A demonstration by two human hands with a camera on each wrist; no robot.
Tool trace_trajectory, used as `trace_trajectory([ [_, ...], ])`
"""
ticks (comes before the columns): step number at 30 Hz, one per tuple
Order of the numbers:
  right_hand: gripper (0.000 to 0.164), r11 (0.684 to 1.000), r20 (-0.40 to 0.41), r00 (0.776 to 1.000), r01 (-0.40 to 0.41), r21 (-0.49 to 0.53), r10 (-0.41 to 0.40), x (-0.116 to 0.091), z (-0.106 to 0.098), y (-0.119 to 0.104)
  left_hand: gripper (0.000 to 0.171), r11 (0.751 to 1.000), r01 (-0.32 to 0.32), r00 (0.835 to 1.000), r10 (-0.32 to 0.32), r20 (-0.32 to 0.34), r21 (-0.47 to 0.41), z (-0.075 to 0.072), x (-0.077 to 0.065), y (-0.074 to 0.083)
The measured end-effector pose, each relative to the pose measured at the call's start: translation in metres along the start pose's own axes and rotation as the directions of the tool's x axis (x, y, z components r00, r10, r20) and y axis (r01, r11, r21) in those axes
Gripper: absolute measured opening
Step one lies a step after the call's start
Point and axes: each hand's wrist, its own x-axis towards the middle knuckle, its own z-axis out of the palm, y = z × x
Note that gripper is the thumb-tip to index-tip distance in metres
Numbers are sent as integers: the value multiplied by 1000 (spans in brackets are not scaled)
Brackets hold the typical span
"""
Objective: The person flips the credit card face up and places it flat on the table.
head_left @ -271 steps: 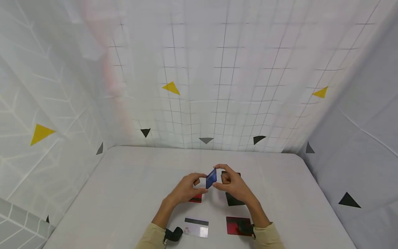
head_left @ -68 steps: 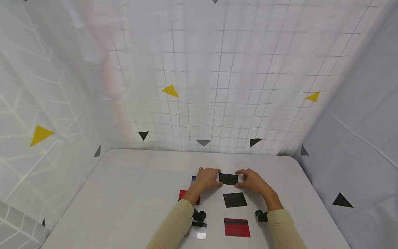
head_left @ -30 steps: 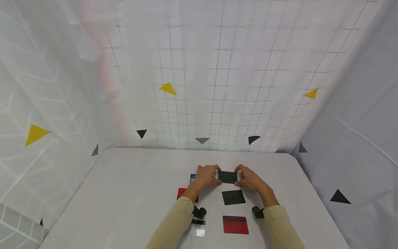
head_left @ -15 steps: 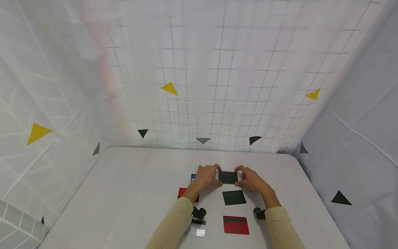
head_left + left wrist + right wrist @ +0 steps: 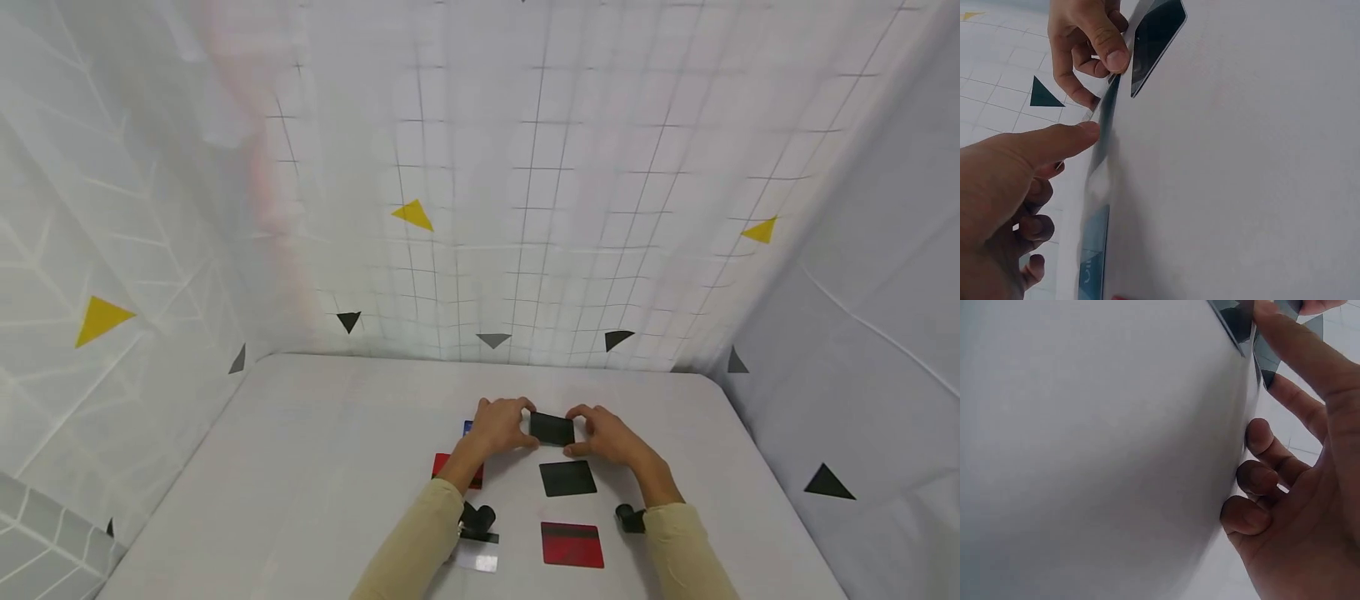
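A black card (image 5: 551,429) is held by its two ends between my hands, close above the table, slightly slanted in the head view. My left hand (image 5: 501,425) pinches its left end with thumb and forefinger. At the right end, my right hand (image 5: 607,433) pinches it the same way, the other fingers curled inward. In the left wrist view the card (image 5: 1108,112) appears nearly edge-on. Just in front of it lies a second black card (image 5: 567,478). A blue card (image 5: 467,427) lies left, mostly hidden by my left hand.
On the white table (image 5: 315,467) a red card (image 5: 441,462) lies partly under my left forearm. Nearer are a white card (image 5: 478,557) with a dark stripe, partly covered by the left sleeve, and another red card (image 5: 572,546). A white gridded sheet (image 5: 480,275) stands behind.
Nine seconds ago both hands held the blue card up; now it lies at the left and they hold the far black card. In the last half second that card has tilted slightly.
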Motion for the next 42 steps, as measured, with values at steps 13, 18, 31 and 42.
trace_trajectory([
  [13, 56, 991, -93, 986, 137, 5, -136, -11, -8, -10, 57, 991, -58, 998, 56, -17, -121, -21, -17, -10],
  [18, 53, 980, -123, 973, 199, 31, -194, -17, -11, -20, 55, 982, -79, 997, 74, -35, -169, -25, -23, -16],
  [31, 52, 926, -191, 922, 361, 113, -336, -23, -7, -37, 53, 965, -151, 987, 160, 26, -213, -20, -31, -28],
  [42, 55, 897, -188, 912, 397, 193, -363, -24, -3, -50, 53, 969, -160, 985, 168, 28, -185, -21, -30, -24],
])
